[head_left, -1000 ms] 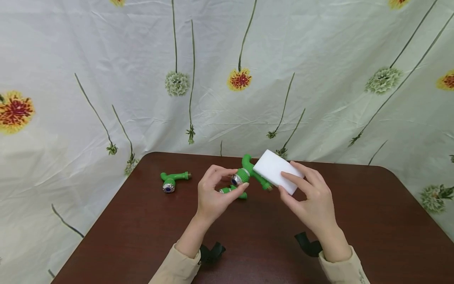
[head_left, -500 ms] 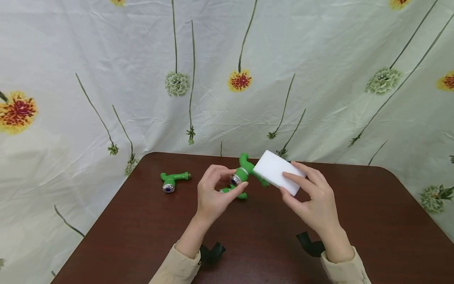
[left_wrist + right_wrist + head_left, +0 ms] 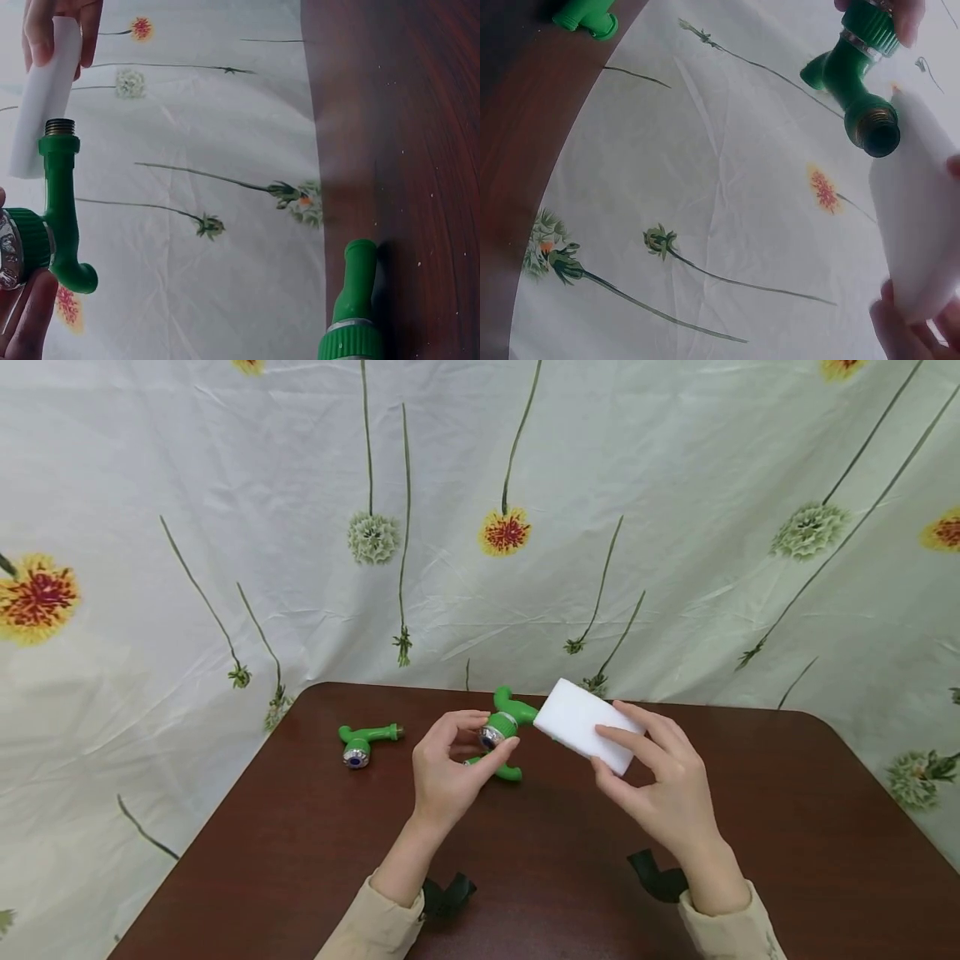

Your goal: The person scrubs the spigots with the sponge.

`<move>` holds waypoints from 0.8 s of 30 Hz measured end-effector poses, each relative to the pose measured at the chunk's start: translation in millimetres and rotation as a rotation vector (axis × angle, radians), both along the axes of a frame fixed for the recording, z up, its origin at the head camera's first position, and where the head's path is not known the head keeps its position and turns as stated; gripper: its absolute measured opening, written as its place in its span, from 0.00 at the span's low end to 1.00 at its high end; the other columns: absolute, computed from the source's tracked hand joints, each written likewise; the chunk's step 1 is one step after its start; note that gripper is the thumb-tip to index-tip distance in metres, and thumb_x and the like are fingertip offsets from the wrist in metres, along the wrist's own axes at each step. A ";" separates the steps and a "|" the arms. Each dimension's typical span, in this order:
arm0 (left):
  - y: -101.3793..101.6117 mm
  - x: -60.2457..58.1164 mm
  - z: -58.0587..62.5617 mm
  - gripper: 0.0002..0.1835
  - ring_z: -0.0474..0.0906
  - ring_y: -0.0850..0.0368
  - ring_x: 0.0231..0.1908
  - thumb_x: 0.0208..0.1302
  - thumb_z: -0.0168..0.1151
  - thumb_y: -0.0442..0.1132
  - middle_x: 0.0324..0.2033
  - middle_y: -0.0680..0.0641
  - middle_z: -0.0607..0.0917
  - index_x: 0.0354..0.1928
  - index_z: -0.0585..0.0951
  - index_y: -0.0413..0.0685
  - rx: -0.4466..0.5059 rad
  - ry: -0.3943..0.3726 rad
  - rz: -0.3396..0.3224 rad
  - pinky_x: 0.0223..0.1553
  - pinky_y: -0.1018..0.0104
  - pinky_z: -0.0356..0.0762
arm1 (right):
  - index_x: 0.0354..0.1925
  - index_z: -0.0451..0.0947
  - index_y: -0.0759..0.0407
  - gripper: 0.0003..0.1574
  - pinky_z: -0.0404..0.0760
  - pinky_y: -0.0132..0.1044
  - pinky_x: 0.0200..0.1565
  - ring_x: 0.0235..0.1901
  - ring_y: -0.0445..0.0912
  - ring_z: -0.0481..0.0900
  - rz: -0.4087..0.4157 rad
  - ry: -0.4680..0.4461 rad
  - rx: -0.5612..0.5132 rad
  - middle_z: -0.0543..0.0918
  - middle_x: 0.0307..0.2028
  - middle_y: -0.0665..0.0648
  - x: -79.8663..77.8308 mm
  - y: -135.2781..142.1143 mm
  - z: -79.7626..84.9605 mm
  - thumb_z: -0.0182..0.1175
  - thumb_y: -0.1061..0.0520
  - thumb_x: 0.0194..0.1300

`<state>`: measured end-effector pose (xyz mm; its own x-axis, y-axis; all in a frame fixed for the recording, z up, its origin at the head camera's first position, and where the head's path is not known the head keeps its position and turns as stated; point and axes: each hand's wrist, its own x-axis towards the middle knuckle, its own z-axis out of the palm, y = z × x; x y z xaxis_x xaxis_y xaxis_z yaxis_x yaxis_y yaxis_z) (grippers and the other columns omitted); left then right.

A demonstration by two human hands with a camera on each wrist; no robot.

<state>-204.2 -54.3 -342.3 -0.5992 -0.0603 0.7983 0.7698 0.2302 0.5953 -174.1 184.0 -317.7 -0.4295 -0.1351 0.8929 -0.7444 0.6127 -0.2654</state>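
My left hand [image 3: 448,777] pinches a green faucet [image 3: 507,720] by its ribbed, chrome-ended knob, thumb below and fingers above. In the left wrist view the threaded brass end [image 3: 60,127] of this faucet overlaps the sponge. A white block-shaped sponge [image 3: 573,720] is gripped by its right end between the thumb and fingers of my right hand [image 3: 667,781]. The sponge is held tilted in front of the faucet, hiding its threaded end in the head view. Both things are held up over the table.
On the dark brown table [image 3: 555,860] a second green faucet [image 3: 360,745] lies at the left. Behind my left hand lies another green faucet [image 3: 510,772], partly covered. Black straps [image 3: 656,878] hang at both wrists. A flower-printed cloth [image 3: 450,568] hangs behind the table.
The faucet in my left hand has shifted and turned a little to the left, and its threaded end has passed out of sight behind the sponge. My right hand has barely moved.
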 end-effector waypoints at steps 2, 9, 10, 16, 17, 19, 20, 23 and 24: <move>1.1 3.7 5.8 0.18 0.82 0.53 0.26 0.40 0.76 0.27 0.34 0.42 0.83 0.36 0.81 0.35 0.007 0.004 0.007 0.26 0.66 0.82 | 0.38 0.85 0.58 0.17 0.70 0.23 0.45 0.46 0.55 0.76 -0.031 0.010 -0.029 0.80 0.49 0.60 -0.2 0.3 0.1 0.60 0.50 0.54; 3.1 20.5 26.0 0.14 0.81 0.47 0.24 0.44 0.71 0.23 0.30 0.36 0.81 0.34 0.78 0.29 0.023 -0.074 0.002 0.24 0.63 0.82 | 0.37 0.85 0.60 0.17 0.70 0.24 0.47 0.45 0.56 0.76 0.010 0.020 -0.085 0.80 0.49 0.63 -1.8 -0.1 -1.4 0.62 0.51 0.52; 3.0 21.5 26.7 0.13 0.81 0.48 0.24 0.45 0.71 0.23 0.30 0.37 0.81 0.34 0.78 0.29 0.031 -0.104 -0.003 0.24 0.64 0.82 | 0.38 0.85 0.60 0.17 0.70 0.24 0.47 0.45 0.56 0.76 0.019 0.019 -0.082 0.80 0.49 0.63 -2.1 -0.5 -1.8 0.63 0.50 0.53; 2.4 21.5 26.6 0.09 0.79 0.52 0.25 0.51 0.66 0.23 0.30 0.40 0.78 0.36 0.79 0.30 0.065 -0.214 -0.043 0.24 0.69 0.79 | 0.39 0.85 0.60 0.22 0.70 0.24 0.47 0.47 0.55 0.76 0.024 0.007 -0.058 0.80 0.49 0.62 -1.2 -3.7 -2.7 0.62 0.44 0.58; 2.2 21.4 26.5 0.09 0.78 0.53 0.25 0.52 0.66 0.24 0.31 0.41 0.78 0.36 0.80 0.31 0.063 -0.219 -0.047 0.24 0.69 0.78 | 0.39 0.85 0.59 0.22 0.70 0.24 0.47 0.46 0.55 0.76 0.022 0.006 -0.055 0.80 0.49 0.62 -1.0 -4.0 -2.5 0.62 0.43 0.58; 2.2 21.5 27.0 0.08 0.77 0.52 0.25 0.53 0.65 0.23 0.33 0.40 0.78 0.37 0.81 0.32 0.057 -0.223 -0.060 0.24 0.70 0.78 | 0.40 0.85 0.59 0.22 0.70 0.24 0.47 0.47 0.55 0.76 0.018 0.004 -0.050 0.80 0.50 0.62 -0.5 -4.5 -2.2 0.63 0.43 0.58; 2.1 21.8 27.2 0.08 0.77 0.52 0.25 0.54 0.65 0.24 0.34 0.39 0.79 0.37 0.82 0.32 0.055 -0.226 -0.068 0.24 0.70 0.77 | 0.40 0.85 0.59 0.22 0.70 0.24 0.47 0.46 0.55 0.76 0.017 0.004 -0.048 0.80 0.50 0.62 -0.3 -4.8 -2.0 0.63 0.43 0.58; 1.4 20.1 25.1 0.07 0.77 0.52 0.24 0.55 0.64 0.24 0.38 0.38 0.80 0.38 0.83 0.32 0.053 -0.216 -0.099 0.24 0.71 0.77 | 0.40 0.85 0.59 0.22 0.70 0.24 0.48 0.47 0.55 0.76 0.012 0.007 -0.046 0.80 0.50 0.61 0.1 -5.1 -1.6 0.63 0.43 0.58; 0.9 17.7 21.8 0.08 0.77 0.52 0.24 0.55 0.65 0.24 0.38 0.37 0.80 0.38 0.83 0.32 0.053 -0.214 -0.113 0.24 0.72 0.77 | 0.40 0.85 0.59 0.22 0.70 0.24 0.48 0.47 0.55 0.76 0.009 0.008 -0.047 0.80 0.50 0.61 0.1 -5.2 -1.6 0.63 0.43 0.58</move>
<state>-186.6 -53.4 -320.5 -0.7594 -0.0221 0.6503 0.6443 0.1136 0.7563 -174.0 178.8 -319.3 -0.4209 -0.0968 0.9019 -0.7521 0.5931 -0.2874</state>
